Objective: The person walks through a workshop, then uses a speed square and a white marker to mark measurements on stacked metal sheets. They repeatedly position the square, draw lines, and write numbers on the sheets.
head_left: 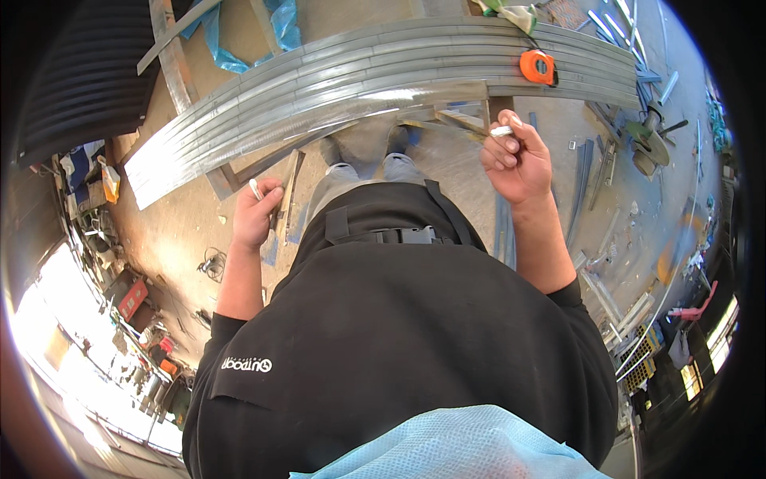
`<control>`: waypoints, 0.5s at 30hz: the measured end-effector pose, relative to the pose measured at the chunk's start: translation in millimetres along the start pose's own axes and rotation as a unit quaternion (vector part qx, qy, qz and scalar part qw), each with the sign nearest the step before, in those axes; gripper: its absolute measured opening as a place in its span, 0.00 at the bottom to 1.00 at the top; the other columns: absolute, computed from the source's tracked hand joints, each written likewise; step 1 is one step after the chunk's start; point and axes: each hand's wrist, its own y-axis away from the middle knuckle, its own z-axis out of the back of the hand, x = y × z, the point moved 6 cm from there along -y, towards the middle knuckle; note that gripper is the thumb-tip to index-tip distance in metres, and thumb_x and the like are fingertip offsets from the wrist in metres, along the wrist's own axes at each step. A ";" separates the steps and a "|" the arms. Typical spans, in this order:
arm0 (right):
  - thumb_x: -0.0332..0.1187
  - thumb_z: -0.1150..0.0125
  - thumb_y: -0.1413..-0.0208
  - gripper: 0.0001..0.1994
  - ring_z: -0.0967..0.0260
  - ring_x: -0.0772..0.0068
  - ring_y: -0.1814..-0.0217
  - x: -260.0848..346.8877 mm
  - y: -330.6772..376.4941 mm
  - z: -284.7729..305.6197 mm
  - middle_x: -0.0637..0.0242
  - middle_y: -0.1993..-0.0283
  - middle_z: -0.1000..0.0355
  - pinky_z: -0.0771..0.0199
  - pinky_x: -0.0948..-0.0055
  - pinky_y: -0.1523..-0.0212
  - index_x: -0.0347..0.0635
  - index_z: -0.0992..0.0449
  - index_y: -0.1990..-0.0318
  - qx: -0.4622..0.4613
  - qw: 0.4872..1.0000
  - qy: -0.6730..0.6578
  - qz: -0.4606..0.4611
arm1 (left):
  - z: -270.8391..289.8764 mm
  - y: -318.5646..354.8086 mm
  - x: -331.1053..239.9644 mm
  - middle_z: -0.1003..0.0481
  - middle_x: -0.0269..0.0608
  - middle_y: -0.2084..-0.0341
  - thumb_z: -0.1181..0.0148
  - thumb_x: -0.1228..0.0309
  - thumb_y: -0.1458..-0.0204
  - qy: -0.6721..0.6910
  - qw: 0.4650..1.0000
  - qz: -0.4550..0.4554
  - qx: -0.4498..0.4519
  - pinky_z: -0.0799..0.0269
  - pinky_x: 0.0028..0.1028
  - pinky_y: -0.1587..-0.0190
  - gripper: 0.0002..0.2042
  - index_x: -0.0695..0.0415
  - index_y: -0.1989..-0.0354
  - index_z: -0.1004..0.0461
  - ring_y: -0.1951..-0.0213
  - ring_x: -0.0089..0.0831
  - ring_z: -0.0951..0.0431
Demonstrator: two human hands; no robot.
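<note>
My left hand (256,219) is closed low on the left, apart from the metal. A short white rod-like piece (255,189), perhaps a marker or its cap, pokes up from its fingers. On the other side my right hand (519,160) is raised near the front edge of the metal, fingers curled round a small whitish cylinder (501,131) whose kind I cannot make out. Long grey metal profiles (343,72) lie side by side in front of me. An orange tape measure (538,68) rests on their right part, beyond my right hand.
A metal frame (175,64) supports the profiles at the left. Blue plastic film (285,24) hangs beyond them. To the right, a cut-off saw or grinder-like machine (648,144) stands among metal offcuts (586,184). Tools and clutter line the left side, near a red box (133,298).
</note>
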 end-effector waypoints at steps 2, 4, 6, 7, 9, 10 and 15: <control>0.36 0.41 0.22 0.06 0.38 0.80 0.74 2.5 0.3 -3.4 0.79 0.73 0.32 0.37 0.73 0.69 0.46 0.22 0.51 0.008 1.000 -0.005 0.002 | -1.6 -1.4 -3.0 0.18 0.25 0.65 0.30 0.74 0.31 -0.003 1.000 -0.009 0.004 0.30 0.22 0.60 0.07 0.61 0.49 0.14 0.65 0.15 0.24; 0.37 0.41 0.22 0.07 0.38 0.80 0.73 5.0 0.6 -7.4 0.79 0.73 0.32 0.36 0.73 0.69 0.46 0.22 0.52 0.017 1.000 -0.007 0.003 | -1.9 -2.6 -5.8 0.20 0.24 0.65 0.31 0.74 0.32 -0.009 1.000 -0.012 0.008 0.32 0.22 0.60 0.07 0.61 0.50 0.15 0.65 0.15 0.26; 0.37 0.41 0.21 0.07 0.38 0.79 0.73 7.5 0.7 -11.8 0.79 0.73 0.32 0.36 0.72 0.69 0.46 0.22 0.52 0.027 1.000 -0.009 0.002 | -3.1 -3.1 -9.1 0.20 0.24 0.65 0.31 0.74 0.32 -0.014 1.000 -0.016 0.021 0.33 0.22 0.61 0.07 0.61 0.50 0.14 0.66 0.14 0.26; 0.37 0.42 0.21 0.07 0.37 0.79 0.73 8.6 0.6 -14.1 0.79 0.73 0.32 0.36 0.72 0.69 0.46 0.22 0.53 0.033 0.999 -0.012 0.002 | -3.8 -3.0 -10.2 0.20 0.24 0.65 0.31 0.74 0.32 -0.007 1.000 -0.013 0.027 0.34 0.22 0.61 0.07 0.61 0.50 0.14 0.66 0.14 0.27; 0.37 0.42 0.21 0.07 0.38 0.79 0.73 10.5 0.4 -17.5 0.79 0.73 0.32 0.37 0.73 0.69 0.47 0.22 0.53 0.040 0.999 -0.012 0.002 | -4.8 -2.6 -13.0 0.19 0.25 0.64 0.31 0.74 0.32 -0.016 0.999 -0.012 0.027 0.32 0.22 0.58 0.07 0.62 0.50 0.14 0.64 0.15 0.25; 0.37 0.42 0.21 0.08 0.38 0.79 0.73 11.2 0.3 -19.0 0.78 0.73 0.32 0.37 0.73 0.69 0.47 0.22 0.53 0.046 0.999 -0.014 0.002 | -5.9 -2.5 -13.7 0.19 0.25 0.64 0.31 0.74 0.32 -0.008 1.000 -0.008 0.026 0.31 0.23 0.57 0.07 0.62 0.50 0.14 0.64 0.16 0.25; 0.38 0.42 0.20 0.08 0.39 0.79 0.75 12.8 1.1 -16.1 0.79 0.74 0.33 0.38 0.73 0.70 0.48 0.22 0.54 0.035 0.999 -0.010 0.000 | -11.2 -3.4 -23.4 0.18 0.28 0.63 0.31 0.75 0.31 -0.014 0.999 -0.044 0.014 0.27 0.25 0.50 0.07 0.64 0.50 0.15 0.58 0.20 0.22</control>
